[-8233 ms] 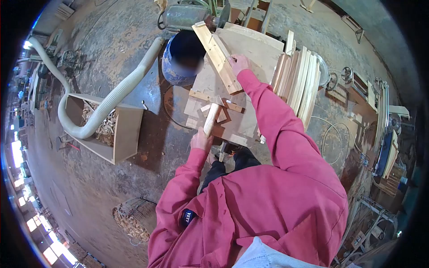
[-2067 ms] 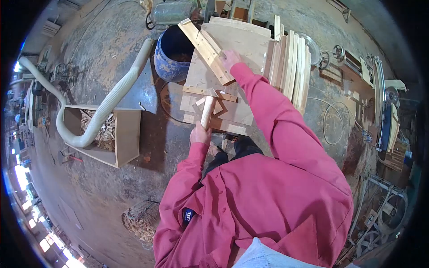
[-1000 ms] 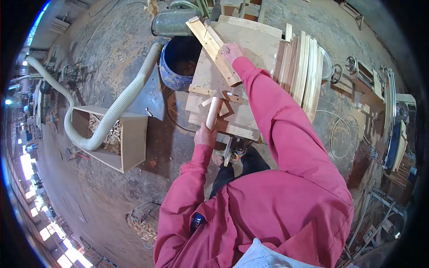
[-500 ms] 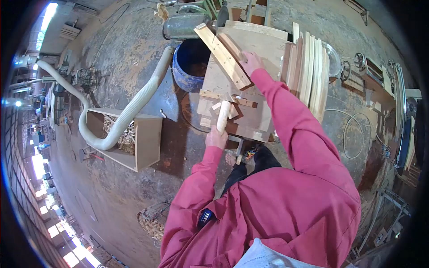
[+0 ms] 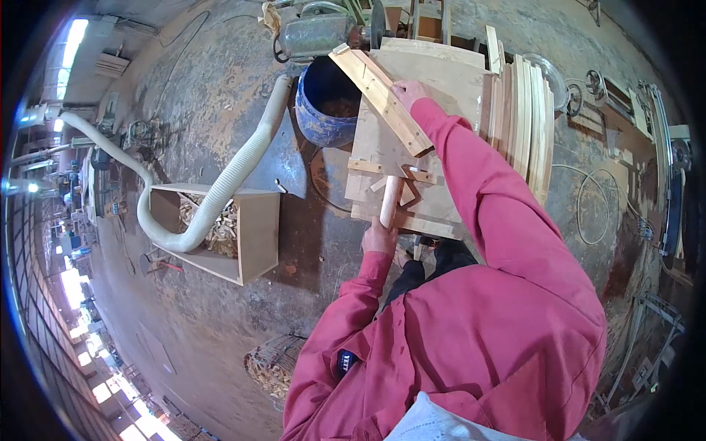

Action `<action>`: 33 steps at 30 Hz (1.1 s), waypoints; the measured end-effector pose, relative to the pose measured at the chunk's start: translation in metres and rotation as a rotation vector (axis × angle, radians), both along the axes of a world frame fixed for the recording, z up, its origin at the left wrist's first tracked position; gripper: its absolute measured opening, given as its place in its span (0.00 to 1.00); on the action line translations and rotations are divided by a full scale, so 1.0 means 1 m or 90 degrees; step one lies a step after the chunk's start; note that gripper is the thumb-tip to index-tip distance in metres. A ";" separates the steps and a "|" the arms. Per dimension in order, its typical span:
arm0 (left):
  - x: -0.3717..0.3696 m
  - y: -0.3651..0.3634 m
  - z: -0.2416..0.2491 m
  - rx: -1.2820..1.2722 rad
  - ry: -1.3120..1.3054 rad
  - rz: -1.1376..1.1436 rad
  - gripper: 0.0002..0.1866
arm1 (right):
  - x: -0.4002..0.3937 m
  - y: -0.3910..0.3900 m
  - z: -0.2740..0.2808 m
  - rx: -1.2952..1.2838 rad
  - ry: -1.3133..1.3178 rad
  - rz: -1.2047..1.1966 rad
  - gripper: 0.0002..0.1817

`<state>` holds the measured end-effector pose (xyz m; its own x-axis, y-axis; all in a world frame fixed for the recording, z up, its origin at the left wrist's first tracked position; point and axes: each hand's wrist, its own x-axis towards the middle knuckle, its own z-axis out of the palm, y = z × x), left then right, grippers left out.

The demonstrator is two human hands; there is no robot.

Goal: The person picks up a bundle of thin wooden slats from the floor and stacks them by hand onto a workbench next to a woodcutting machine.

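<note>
My left hand (image 5: pixel 379 238) is closed around the near end of a pale, rounded wooden stick (image 5: pixel 392 198). The stick's far end lies over small wooden blocks (image 5: pixel 409 192) at the near side of the worktable (image 5: pixel 448 88). Farther forward, my right hand (image 5: pixel 409 93) has its fingers bent around the near end of a narrow wooden strip (image 5: pixel 376 68). That strip lies along the far edge of a thick pale board (image 5: pixel 382 103) with dark holes, set slantwise across the tabletop. My right fingertips are partly hidden.
Long wooden slats (image 5: pixel 523 117) stand at the table's right side. A blue barrel (image 5: pixel 323 132) and a green motor (image 5: pixel 316 37) are at the left. A ribbed hose (image 5: pixel 235 173) runs into a wooden box (image 5: pixel 259 235) of scraps. A wire basket (image 5: pixel 276 364) sits behind.
The whole scene has shifted slightly right in view. The right hand's strip sits closer against the slanted board, and the slanted board's far end now reaches over the barrel's rim.
</note>
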<state>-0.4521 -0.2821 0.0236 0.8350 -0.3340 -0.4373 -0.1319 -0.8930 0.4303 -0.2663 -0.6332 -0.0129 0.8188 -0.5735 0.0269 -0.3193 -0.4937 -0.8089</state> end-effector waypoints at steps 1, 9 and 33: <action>0.000 0.001 0.000 -0.005 -0.002 -0.003 0.20 | 0.003 0.001 0.002 0.000 0.000 -0.001 0.17; 0.007 -0.009 -0.001 -0.013 0.010 0.012 0.21 | 0.013 -0.009 0.003 -0.002 -0.030 0.025 0.16; 0.039 -0.057 -0.006 0.000 -0.051 0.012 0.21 | -0.010 -0.052 0.033 -0.047 -0.005 -0.107 0.23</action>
<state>-0.4132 -0.3386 0.0178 0.8739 -0.3174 -0.3682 -0.1488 -0.8957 0.4190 -0.2758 -0.6851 0.0203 0.7115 -0.6982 0.0800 -0.3957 -0.4921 -0.7754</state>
